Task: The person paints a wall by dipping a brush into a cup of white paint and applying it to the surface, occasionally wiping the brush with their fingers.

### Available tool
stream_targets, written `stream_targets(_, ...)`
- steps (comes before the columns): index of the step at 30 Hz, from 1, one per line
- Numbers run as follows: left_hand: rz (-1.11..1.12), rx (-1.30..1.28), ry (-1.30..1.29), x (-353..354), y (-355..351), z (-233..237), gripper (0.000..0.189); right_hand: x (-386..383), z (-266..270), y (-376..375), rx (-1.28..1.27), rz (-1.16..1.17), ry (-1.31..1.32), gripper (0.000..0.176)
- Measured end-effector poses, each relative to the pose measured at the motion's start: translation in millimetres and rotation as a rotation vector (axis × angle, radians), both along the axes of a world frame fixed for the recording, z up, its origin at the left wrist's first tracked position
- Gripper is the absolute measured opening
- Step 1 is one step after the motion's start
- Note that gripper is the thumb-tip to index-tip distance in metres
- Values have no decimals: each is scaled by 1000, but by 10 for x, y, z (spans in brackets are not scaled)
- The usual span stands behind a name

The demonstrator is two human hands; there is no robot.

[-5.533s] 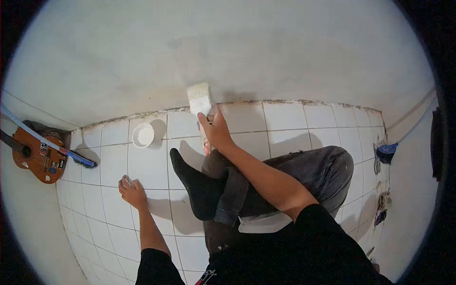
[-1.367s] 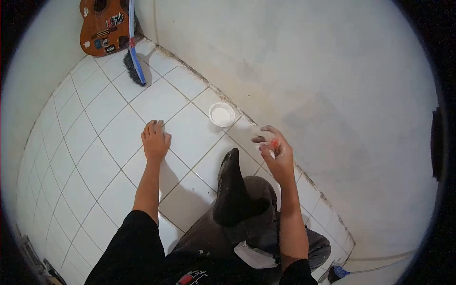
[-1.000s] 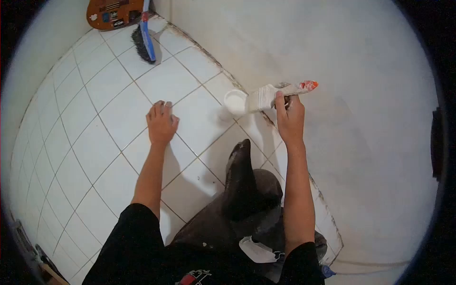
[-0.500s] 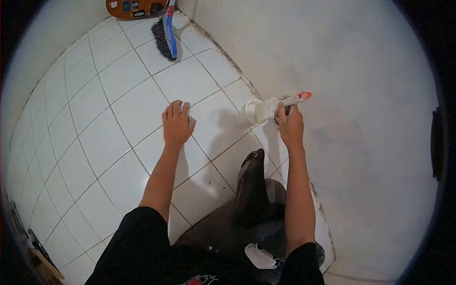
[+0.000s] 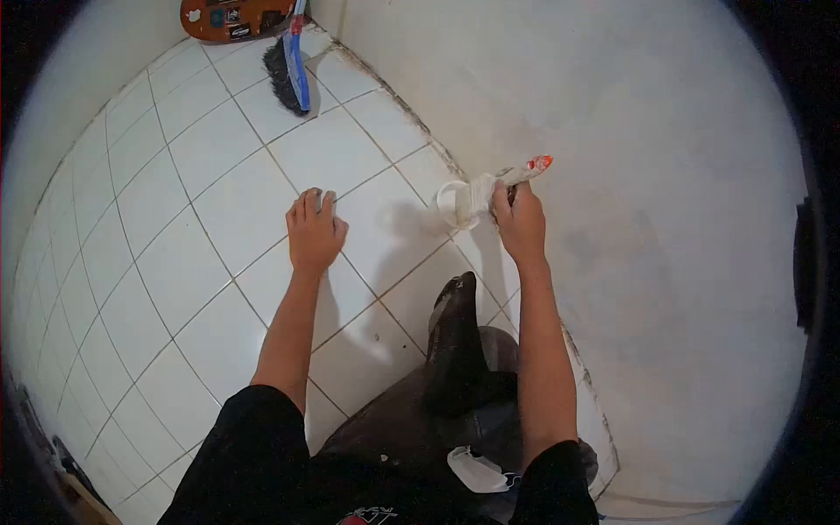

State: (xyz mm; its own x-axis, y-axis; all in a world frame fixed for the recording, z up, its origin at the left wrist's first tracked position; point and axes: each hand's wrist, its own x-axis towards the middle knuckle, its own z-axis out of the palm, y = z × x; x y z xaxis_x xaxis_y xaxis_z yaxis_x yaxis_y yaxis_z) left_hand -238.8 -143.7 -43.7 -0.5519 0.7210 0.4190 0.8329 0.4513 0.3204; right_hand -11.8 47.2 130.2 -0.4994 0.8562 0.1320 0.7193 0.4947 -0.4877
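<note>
My right hand (image 5: 523, 226) grips a wide paintbrush (image 5: 480, 194) by its paint-smeared handle, which ends in a red tip. The bristles dip into the mouth of a small white tub (image 5: 444, 201) standing on the tiles near the foot of the wall. My left hand (image 5: 316, 238) holds nothing; its fingers are apart, palm down over the white tiled floor (image 5: 254, 206), to the left of the tub.
A pale, patchy wall (image 5: 647, 175) rises along the right. At the far end lie a broom head (image 5: 293, 74) with a blue back and an orange stickered board (image 5: 236, 19). A white face mask (image 5: 477, 470) rests on my lap, below my bent leg (image 5: 455, 341).
The brush in my right hand has lowered, its bristles now further into the tub's mouth. The whole view has shifted slightly; my left hand keeps about the same place on the floor.
</note>
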Motion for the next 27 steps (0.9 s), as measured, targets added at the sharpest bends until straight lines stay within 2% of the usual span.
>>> stream_targets(1,-5,1,-2,-6,0,-15,46,10,-4,18,1,-5,-2,36)
stream_targets(3,15,1,46,-5,1,-55,47,51,-39,68,42,11,234,35)
stream_targets(4,2,-8,38,-4,17,-22,47,59,-6,120,35,-3,226,35)
stream_targets(6,6,-49,17,20,-8,-23,49,185,-22,161,-38,-111,422,29)
stream_targets(7,-24,-64,16,45,-49,-76,49,290,-78,106,-47,-143,420,29)
stream_targets(10,-1,-64,-5,29,2,-32,51,372,82,-9,-536,-344,1078,17)
stream_targets(13,-1,-52,19,50,-6,10,51,588,39,-167,-823,-430,1585,16)
stream_targets(14,-18,-30,33,37,14,38,51,698,41,-192,-798,-419,1608,16)
stream_targets(16,-14,-80,-48,66,8,84,50,935,22,-286,-958,-44,1654,24)
stream_targets(17,-38,-90,-47,57,8,66,50,1048,-19,-335,-944,-69,1667,24)
stream_targets(19,-19,-53,-18,63,10,46,46,1205,82,-516,-666,-87,1368,31)
stream_targets(20,-33,-50,-14,77,5,54,46,1300,112,-598,-654,-115,1379,31)
stream_targets(22,-48,-57,11,89,6,40,46,1511,177,-732,-516,11,974,35)
stream_targets(23,-31,-62,27,91,8,39,46,1602,151,-793,-495,-8,986,35)
stream_targets(25,-64,-50,47,112,-2,40,46,1720,-10,-912,-730,-38,1175,35)
stream_targets(27,-54,-63,32,106,5,17,48,1753,-254,-921,-684,-110,1104,37)
